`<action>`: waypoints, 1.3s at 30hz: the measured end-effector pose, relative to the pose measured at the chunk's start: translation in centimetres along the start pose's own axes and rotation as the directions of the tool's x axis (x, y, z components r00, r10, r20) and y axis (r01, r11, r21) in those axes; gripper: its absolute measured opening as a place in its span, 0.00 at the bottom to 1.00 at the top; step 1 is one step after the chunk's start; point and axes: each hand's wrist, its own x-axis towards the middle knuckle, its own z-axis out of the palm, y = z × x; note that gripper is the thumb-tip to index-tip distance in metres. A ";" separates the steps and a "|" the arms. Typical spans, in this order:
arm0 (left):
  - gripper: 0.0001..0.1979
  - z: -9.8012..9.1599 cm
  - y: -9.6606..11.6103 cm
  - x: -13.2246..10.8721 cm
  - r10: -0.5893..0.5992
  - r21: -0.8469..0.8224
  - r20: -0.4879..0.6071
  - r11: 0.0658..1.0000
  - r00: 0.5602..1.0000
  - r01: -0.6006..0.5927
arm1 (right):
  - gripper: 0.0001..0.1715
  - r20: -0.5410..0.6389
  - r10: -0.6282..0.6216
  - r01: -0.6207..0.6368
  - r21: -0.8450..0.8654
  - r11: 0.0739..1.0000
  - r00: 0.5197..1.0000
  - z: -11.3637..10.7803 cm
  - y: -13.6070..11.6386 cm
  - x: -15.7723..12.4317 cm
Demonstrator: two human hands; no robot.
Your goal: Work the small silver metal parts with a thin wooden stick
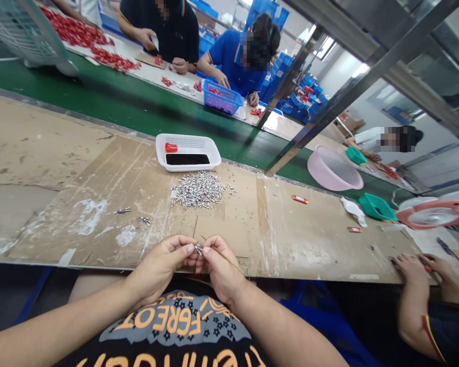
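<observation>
Close to the table's front edge, my left hand (175, 253) pinches a few tiny silver and dark pieces (198, 248) between thumb and fingertips. My right hand (222, 262) meets it there, its fingers closed around a thin brown stick (226, 259) like a fine brush handle, with its tip near the small pieces. Just beyond my hands lies a flat cardboard sheet (222, 232). Farther out is a heap of small silver-white pieces with reddish bits (199, 189). Two little clusters of similar pieces (145, 220) rest to the left. What exactly the pieces are is too small to tell.
Behind the heap stands a white basket (160, 153) holding a red cup (171, 148) and a dark flat object (187, 159). A green conveyor belt (118, 104) runs beyond. Metal posts (290, 153) rise from the far edge. A co-worker's hands (413, 267) are at the right.
</observation>
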 end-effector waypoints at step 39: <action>0.18 -0.5 -0.9 -0.7 0.155 0.068 0.072 0.985 0.985 -0.159 | 0.12 0.095 -0.112 0.140 -0.375 0.916 0.989 0.2 0.5 -1.5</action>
